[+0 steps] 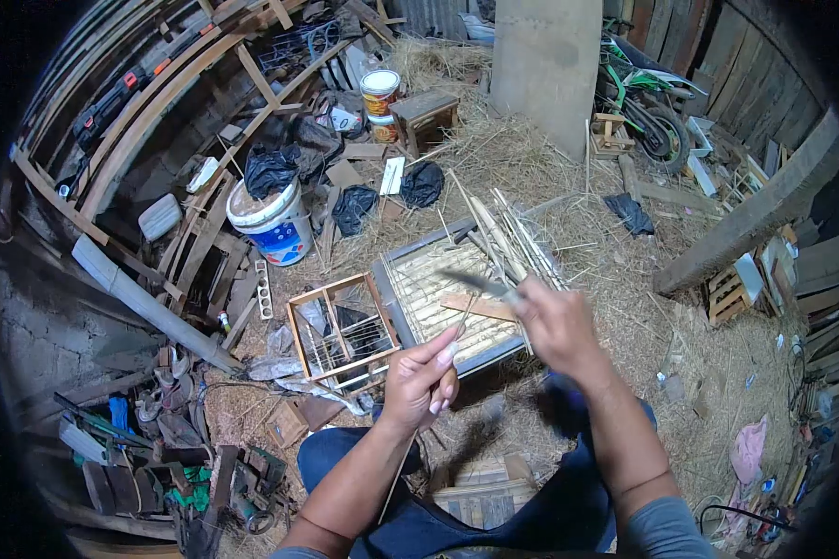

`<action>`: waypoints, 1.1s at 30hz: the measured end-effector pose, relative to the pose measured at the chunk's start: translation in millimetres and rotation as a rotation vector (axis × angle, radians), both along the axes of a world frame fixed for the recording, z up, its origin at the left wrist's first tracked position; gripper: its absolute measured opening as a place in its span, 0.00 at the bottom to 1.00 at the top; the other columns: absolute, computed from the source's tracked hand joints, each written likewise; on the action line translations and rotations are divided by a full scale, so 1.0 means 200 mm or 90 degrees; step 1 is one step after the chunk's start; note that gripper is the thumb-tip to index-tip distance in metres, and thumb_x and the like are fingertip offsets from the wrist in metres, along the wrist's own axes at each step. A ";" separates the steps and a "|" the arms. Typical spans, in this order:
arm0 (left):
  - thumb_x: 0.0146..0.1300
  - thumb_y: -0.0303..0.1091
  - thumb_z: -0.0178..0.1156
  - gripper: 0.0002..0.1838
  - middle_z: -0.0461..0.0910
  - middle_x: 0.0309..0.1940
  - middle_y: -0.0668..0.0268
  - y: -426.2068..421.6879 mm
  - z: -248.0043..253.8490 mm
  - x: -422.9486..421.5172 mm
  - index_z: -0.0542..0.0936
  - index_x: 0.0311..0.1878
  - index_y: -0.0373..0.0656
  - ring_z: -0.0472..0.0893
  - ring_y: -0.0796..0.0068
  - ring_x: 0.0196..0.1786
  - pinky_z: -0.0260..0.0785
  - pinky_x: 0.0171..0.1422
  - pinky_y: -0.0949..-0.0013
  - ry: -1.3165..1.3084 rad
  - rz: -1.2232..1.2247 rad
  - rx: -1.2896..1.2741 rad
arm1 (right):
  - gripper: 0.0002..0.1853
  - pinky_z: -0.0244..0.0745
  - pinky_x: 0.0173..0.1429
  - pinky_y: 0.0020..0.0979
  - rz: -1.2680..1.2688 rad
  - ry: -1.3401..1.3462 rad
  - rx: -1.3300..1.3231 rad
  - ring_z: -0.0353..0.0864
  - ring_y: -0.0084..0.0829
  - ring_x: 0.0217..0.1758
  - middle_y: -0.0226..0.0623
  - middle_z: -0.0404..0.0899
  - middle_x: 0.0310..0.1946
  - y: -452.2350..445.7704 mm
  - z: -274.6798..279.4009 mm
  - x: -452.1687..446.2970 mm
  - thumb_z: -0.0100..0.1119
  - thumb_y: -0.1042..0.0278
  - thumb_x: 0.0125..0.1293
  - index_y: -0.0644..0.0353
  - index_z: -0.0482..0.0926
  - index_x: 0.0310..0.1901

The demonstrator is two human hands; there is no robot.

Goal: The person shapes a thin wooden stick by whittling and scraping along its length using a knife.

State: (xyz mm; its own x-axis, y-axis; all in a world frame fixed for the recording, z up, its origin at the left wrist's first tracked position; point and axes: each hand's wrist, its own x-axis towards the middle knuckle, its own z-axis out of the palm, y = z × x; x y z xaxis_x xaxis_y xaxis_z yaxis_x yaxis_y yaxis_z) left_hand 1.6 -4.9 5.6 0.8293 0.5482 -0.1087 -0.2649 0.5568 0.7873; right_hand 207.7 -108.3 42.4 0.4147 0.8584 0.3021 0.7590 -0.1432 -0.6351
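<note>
My left hand (421,380) pinches a thin strip (395,477), which runs down past my forearm and pokes up above my fingers. In my right hand (555,326) is a knife (475,282), its dark blade pointing left over the strip's upper end. Whether blade and strip touch, I cannot tell. Under both hands lies a slatted panel with a grey frame (396,303), bearing a flat piece of wood (480,306) and a bundle of split sticks (503,233). Left of the panel stands a small wooden frame (300,337) with thin bars.
A white bucket (275,228) stands at the left, with black plastic bags (354,210) nearby. Farther back are a stool (424,107), stacked tubs (380,88) and an upright board (545,74). A green motorbike (639,102) and a slanting post (755,210) are at the right.
</note>
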 end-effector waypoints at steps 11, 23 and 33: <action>0.75 0.32 0.53 0.19 0.77 0.19 0.64 -0.01 -0.01 0.03 0.74 0.65 0.36 0.65 0.85 0.12 0.62 0.20 0.79 0.073 -0.070 0.012 | 0.13 0.71 0.42 0.23 0.109 0.523 0.116 0.73 0.13 0.37 0.27 0.79 0.35 0.08 -0.12 -0.12 0.65 0.61 0.69 0.63 0.77 0.43; 0.73 0.32 0.55 0.21 0.76 0.20 0.65 -0.01 0.01 0.06 0.73 0.65 0.33 0.64 0.85 0.12 0.61 0.20 0.79 0.092 0.001 -0.018 | 0.18 0.71 0.32 0.41 0.067 0.213 0.025 0.80 0.39 0.28 0.40 0.76 0.23 0.02 -0.03 -0.14 0.51 0.51 0.74 0.59 0.74 0.36; 0.72 0.27 0.54 0.20 0.75 0.19 0.66 0.00 0.00 0.04 0.73 0.64 0.32 0.62 0.84 0.12 0.60 0.21 0.78 0.009 0.015 -0.007 | 0.13 0.70 0.23 0.46 0.124 -0.042 0.019 0.80 0.47 0.21 0.42 0.77 0.18 0.01 -0.04 -0.18 0.54 0.54 0.70 0.55 0.74 0.34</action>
